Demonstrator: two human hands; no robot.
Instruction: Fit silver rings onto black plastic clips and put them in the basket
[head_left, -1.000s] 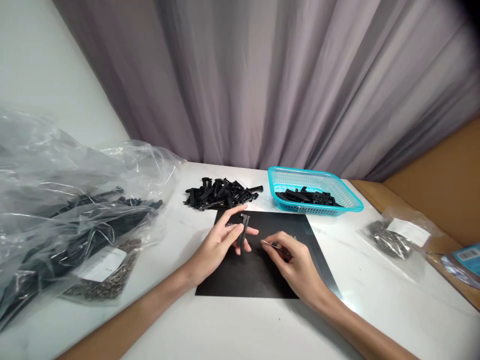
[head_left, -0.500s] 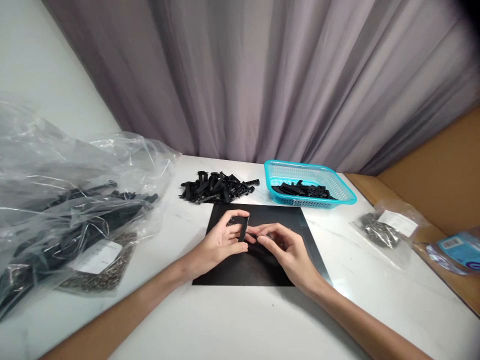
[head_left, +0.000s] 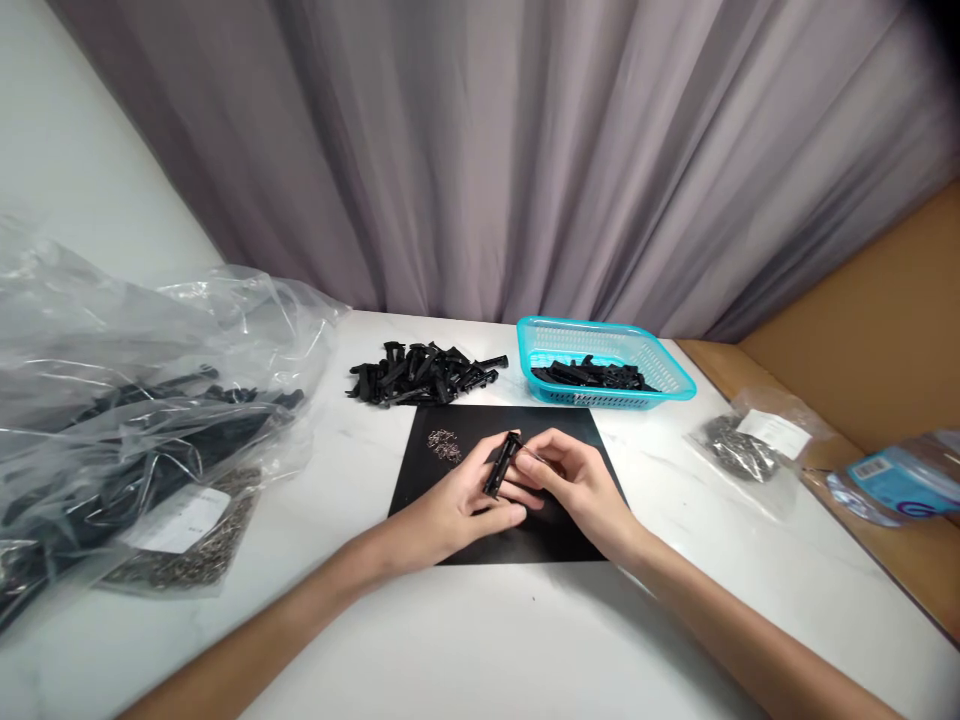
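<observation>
My left hand [head_left: 469,498] grips a slim black plastic clip [head_left: 502,464] over a black mat [head_left: 556,538] on the white table. My right hand [head_left: 576,485] is pinched against the clip's right side; what its fingertips hold is too small to make out. A small heap of tiny metal springs [head_left: 445,445] lies on the mat just left of the hands. Behind the mat sits a loose pile of black clips [head_left: 420,373].
A turquoise basket [head_left: 664,375] holding black clips stands at the back right. A big clear plastic bag [head_left: 127,400] of black parts fills the left side, with a bag of metal pieces [head_left: 196,540] in front. Another small bag [head_left: 739,450] lies right, near a brown cardboard box [head_left: 862,360].
My hands have come together over the mat. The clip has tilted in my left hand, and my right hand has moved up against it. The spring heap is now uncovered.
</observation>
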